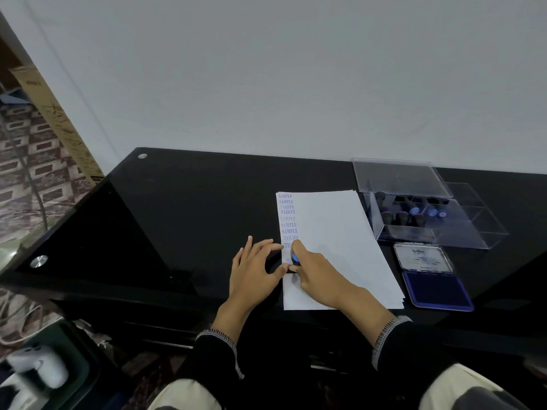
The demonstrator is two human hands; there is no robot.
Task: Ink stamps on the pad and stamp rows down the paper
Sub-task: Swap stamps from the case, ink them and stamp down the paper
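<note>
Dim, even indoor light. The black table (pixel 192 220) shows faint glare; edges left of it bend and blur

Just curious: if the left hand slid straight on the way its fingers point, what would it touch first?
Probably the paper: the left hand points right and away, fingertips at the sheet's left edge beside the stamp that the right hand holds. Depth is uncertain.
</note>
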